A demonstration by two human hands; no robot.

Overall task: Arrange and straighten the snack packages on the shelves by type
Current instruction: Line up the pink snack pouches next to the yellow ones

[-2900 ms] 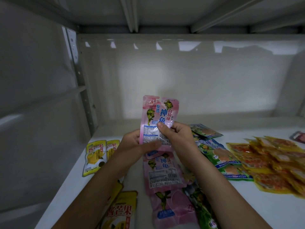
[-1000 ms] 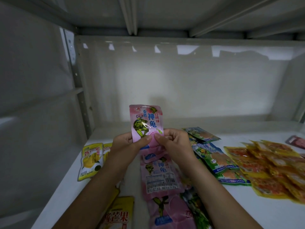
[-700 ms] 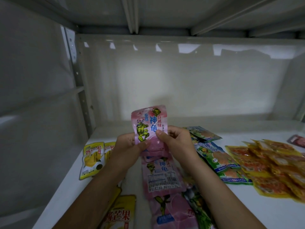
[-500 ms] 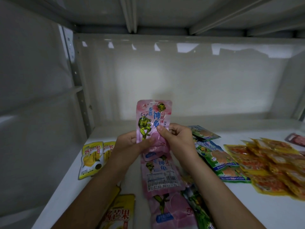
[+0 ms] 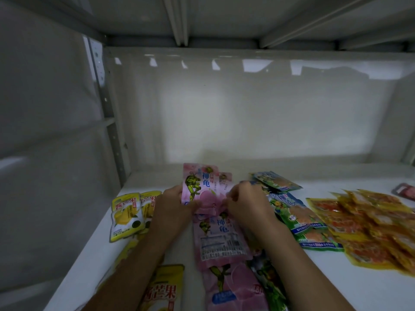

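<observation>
A pink turtle snack pack [image 5: 201,184] is tilted back low over the white shelf [image 5: 350,290]. My left hand [image 5: 171,206] grips its left edge and my right hand [image 5: 246,204] pinches its right side. A second pink pack [image 5: 225,179] peeks out just behind it. More pink packs [image 5: 221,240] lie in a line toward me under my hands. Yellow mango packs [image 5: 126,215] lie at the left. Green packs [image 5: 298,215] lie to the right of my right hand.
Orange packs [image 5: 370,230] are heaped at the right, with a red pack [image 5: 405,191] at the far right edge. Another yellow mango pack [image 5: 162,290] lies near the front. The shelf's back wall [image 5: 258,113] and left upright post [image 5: 107,117] enclose the space.
Both hands have lowered the pink pack from upright in the air down toward the shelf, at the far end of the pink row.
</observation>
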